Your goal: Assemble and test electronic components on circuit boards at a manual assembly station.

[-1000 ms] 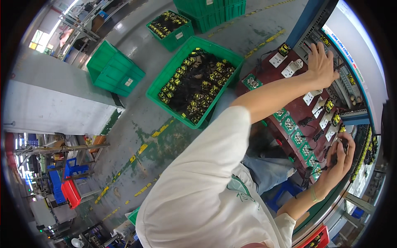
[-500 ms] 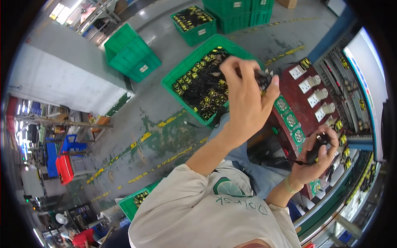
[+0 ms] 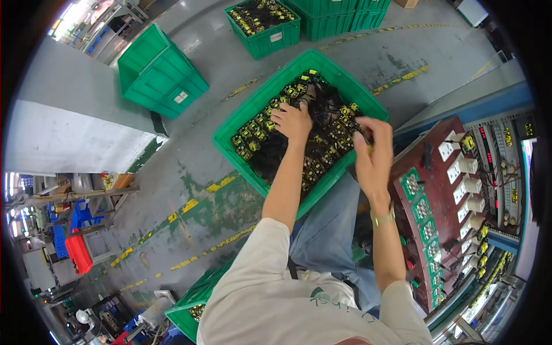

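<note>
A green plastic crate (image 3: 230,145) stands before me, packed with small yellow-and-black transformer units (image 3: 253,133) and tangled black cords (image 3: 270,155). My left hand (image 3: 293,123) reaches into it, fingers spread over the units in the left half; no held thing shows there. At the crate's right side is my right hand (image 3: 375,158), its fingers curved and thumb apart, close to the units near the rim. It is slightly blurred, and I make out nothing between its fingers.
To the right, a dark red test bench (image 3: 411,230) carries white sockets (image 3: 454,172), plugs and a row of green fixture boards (image 3: 422,208). An empty-looking green crate (image 3: 167,86) stands far left; a filled crate (image 3: 267,43) and stacked crates (image 3: 322,23) are behind. Another crate (image 3: 190,299) sits lower left.
Both hands have moved to the crate: the left down into it, the right leftward from the bench. The black pieces they held are no longer visible in them. The view has shifted.
</note>
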{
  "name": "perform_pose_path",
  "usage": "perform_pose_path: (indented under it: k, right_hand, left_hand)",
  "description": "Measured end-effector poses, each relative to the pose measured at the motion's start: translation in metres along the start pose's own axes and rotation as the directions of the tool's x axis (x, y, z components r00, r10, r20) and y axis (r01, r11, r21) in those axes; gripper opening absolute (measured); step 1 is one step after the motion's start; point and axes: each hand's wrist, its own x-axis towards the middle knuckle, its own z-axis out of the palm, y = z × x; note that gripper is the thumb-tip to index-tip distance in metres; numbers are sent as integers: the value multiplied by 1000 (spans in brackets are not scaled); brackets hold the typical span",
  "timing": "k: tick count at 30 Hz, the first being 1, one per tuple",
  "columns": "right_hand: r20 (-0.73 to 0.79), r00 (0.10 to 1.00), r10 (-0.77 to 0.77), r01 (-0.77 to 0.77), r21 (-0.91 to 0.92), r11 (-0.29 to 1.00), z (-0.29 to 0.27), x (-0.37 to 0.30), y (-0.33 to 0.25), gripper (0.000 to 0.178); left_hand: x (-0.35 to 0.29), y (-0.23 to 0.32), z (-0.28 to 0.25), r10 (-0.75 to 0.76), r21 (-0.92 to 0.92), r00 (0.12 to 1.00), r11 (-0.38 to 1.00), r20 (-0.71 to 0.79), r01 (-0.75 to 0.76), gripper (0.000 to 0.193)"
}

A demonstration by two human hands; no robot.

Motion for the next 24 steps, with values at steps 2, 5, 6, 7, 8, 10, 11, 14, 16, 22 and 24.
perform_pose_path:
  k: [2, 5, 6, 7, 8, 10, 11, 14, 16, 22, 24]
  right_hand:
    - [104, 994, -15, 21, -50, 999, 49, 34, 45, 29]
    - [293, 956, -19, 57, -121, 991, 116, 78, 121, 29]
    - [371, 929, 2, 56, -146, 988, 143, 86, 146, 30]
    - [424, 906, 11, 75, -187, 979, 161, 93, 169, 32]
    - [474, 880, 23, 97, -227, 969, 177, 98, 190, 34]
    - [530, 843, 96, 79, -298, 951, 203, 101, 216, 36]
    - [564, 812, 152, 60, -340, 938, 216, 100, 216, 37]
    - [537, 842, -59, 170, -159, 972, 236, 99, 224, 36]
    - [516, 840, -168, 228, -56, 972, 247, 102, 222, 33]
    - [702, 705, 95, 390, -496, 776, 259, 79, 258, 19]
    - [598, 778, -192, 513, -430, 743, 264, 71, 253, 26]
  left_hand:
    - [9, -18, 32, -10, 143, 1000, 990, 25, 7, 62]
    - [3, -23, 58, -21, 190, 999, 982, 48, 12, 59]
    - [4, -33, 63, -27, 221, 998, 975, 50, 16, 58]
    - [4, -32, 67, -27, 218, 998, 976, 54, 14, 58]
    - [2, -27, 70, -40, 211, 999, 977, 22, 35, 56]
    - [2, -23, 74, -78, 212, 996, 973, -53, 88, 53]
    - [7, -30, 74, -95, 222, 991, 968, -95, 114, 52]
    - [16, -37, 72, -58, 294, 980, 949, -188, 113, 48]
    - [30, -37, 65, 2, 348, 960, 932, -280, 100, 44]
    - [10, -46, 6, 91, 307, 929, 928, 359, -210, 43]
    - [5, -66, 7, 348, 332, 917, 857, 193, -395, 39]
